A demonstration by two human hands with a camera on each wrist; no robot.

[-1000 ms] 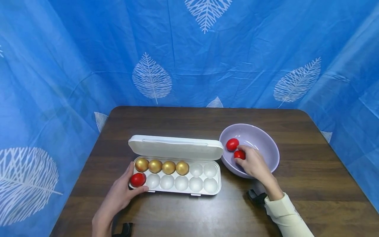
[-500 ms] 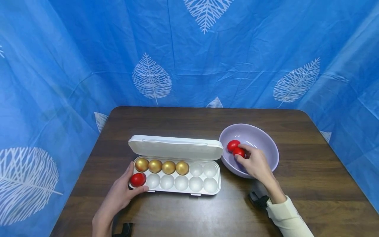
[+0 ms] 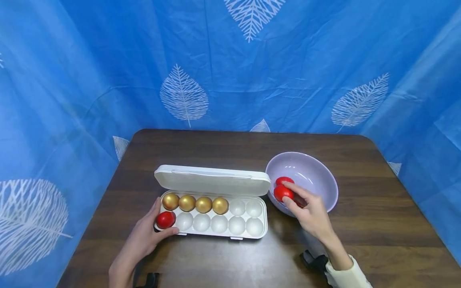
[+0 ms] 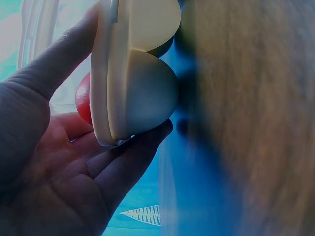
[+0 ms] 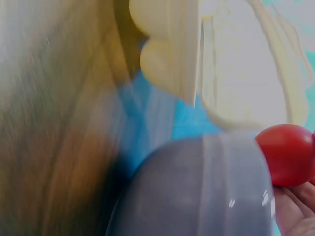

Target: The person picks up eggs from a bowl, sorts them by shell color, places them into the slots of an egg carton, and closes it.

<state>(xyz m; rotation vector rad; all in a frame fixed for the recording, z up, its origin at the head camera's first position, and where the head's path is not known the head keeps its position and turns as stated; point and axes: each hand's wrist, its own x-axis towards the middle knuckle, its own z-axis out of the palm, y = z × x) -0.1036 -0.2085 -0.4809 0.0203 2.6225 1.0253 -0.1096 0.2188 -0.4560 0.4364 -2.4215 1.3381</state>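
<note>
My left hand (image 3: 142, 236) grips the left end of a white egg box (image 3: 264, 218), thumb along its front edge. In the left wrist view, fingers curl round the rounded underside of an end cup (image 4: 152, 91). One red egg (image 3: 165, 220) sits in the front left cup. Several gold eggs (image 3: 203, 204) fill the back row from the left. My right hand (image 3: 313, 214) pinches another red egg (image 3: 283, 193) between thumb and fingers, held above the rim of a purple bowl (image 3: 329, 184) in the right wrist view. A further red egg (image 3: 284, 181) shows partly behind it in the bowl.
The box's lid (image 3: 212, 180) stands raised at the back, its right end close to the bowl. Several bare cups (image 3: 219, 224) show in the box. Everything stands on a dark wooden table (image 3: 201, 148), with a blue leaf-patterned curtain (image 3: 230, 92) around it.
My right hand has lifted one red egg in the bowl and brought it left and up toward the bowl's near left rim. My left hand stays on the egg box.
</note>
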